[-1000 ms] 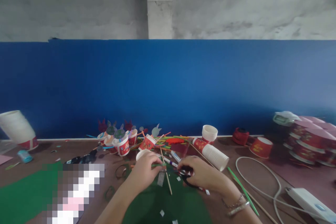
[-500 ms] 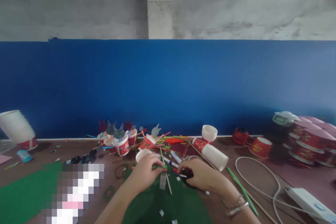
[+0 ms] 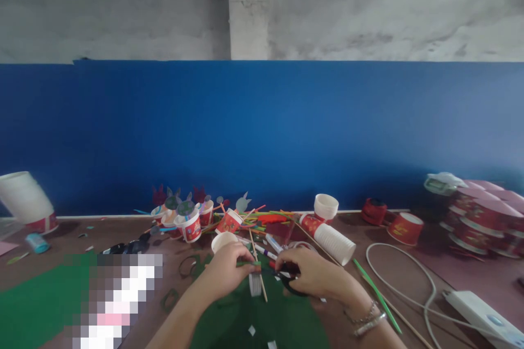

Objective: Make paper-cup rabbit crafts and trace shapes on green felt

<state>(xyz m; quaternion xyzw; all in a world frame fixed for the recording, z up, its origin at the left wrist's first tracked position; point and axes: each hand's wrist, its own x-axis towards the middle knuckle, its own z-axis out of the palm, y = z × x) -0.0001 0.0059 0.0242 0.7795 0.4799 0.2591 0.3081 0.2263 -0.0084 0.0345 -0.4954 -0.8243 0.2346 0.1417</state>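
My left hand (image 3: 230,266) pinches a thin orange-and-green strip (image 3: 256,266) between thumb and fingers. Around the dark handles of a pair of scissors (image 3: 295,287), my right hand (image 3: 308,270) is closed, and the dark blades point left toward the strip. Whether the blades touch it I cannot tell. Just below the strip lies a roll of clear tape (image 3: 255,285) on a dark green sheet (image 3: 249,319). A slim wooden stick (image 3: 262,288) rests beside the roll. Behind my left hand stands a white paper cup (image 3: 221,241), partly hidden.
Red-and-white cups with animal cut-outs (image 3: 188,226) stand at the back left. A stack of paper cups (image 3: 333,244) lies on its side behind my right hand. Farther right are a white cable (image 3: 434,283), a power strip (image 3: 487,316) and piled red cups (image 3: 485,218).
My right hand and the scissors have shifted very slightly left, toward the strip. My left hand stays almost in place, still pinching the strip.
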